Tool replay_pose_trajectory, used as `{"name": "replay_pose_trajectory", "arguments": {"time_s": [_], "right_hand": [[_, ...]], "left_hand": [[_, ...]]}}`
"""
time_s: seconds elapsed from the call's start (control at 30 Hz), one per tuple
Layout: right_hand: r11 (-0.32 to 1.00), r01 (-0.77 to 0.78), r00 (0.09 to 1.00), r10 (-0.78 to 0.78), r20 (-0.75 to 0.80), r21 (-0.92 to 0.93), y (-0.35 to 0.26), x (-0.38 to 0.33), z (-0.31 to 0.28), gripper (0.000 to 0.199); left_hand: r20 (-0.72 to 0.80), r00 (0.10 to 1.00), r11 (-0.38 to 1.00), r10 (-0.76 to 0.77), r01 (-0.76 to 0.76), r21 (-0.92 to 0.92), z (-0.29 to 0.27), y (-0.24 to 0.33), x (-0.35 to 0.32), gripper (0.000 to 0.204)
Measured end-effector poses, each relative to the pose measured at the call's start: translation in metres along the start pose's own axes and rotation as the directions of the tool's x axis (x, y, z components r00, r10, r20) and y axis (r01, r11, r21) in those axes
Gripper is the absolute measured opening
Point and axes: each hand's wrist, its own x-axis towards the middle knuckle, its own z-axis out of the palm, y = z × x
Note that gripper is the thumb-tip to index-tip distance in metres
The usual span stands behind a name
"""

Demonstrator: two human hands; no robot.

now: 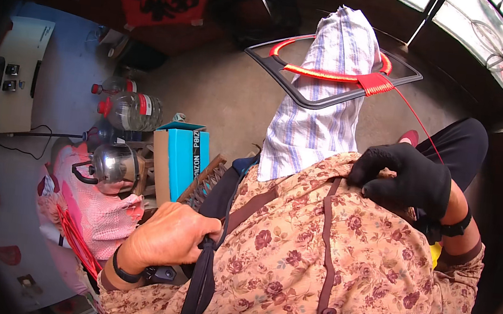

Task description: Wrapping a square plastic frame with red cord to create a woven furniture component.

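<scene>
My bare left hand [171,234] is closed, thumb and finger pinching a black cloth strap [200,280] at a knot-like bunch. My right hand [406,176], in a black glove, has its fingers curled against the front edge of the floral jacket [290,253]; what they hold, if anything, is hidden. Farther off, a black frame with rounded corners [312,104] and a red cord-wrapped ring [321,74] rest around a striped cloth [316,124] over my leg. From a wrapped red patch [374,84], a thin red cord [418,119] runs toward the gloved hand.
To the left stand a blue box [180,162], a shiny metal kettle [116,168] and large clear bottles with red caps [137,111]. A pink woven bag [104,218] and a bundle of red cords [75,233] lie near my left forearm. A window [490,47] is at upper right.
</scene>
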Motion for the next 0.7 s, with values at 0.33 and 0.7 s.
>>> {"name": "replay_pose_trajectory", "arguments": {"time_s": [0.33,0.7], "right_hand": [[0.786,0.586,0.800,-0.524,0.292,-0.197,-0.058,0.045,0.038,0.029],[0.827,0.558,0.741,-0.456,0.493,-0.074,-0.082,0.129,0.108,0.029]], "left_hand": [[-0.367,0.930,0.997,0.028,-0.054,-0.062,-0.003,-0.005,-0.022,0.017],[-0.246,0.962,0.981,0.117,-0.150,-0.119,-0.003,-0.022,-0.027,0.023]]}}
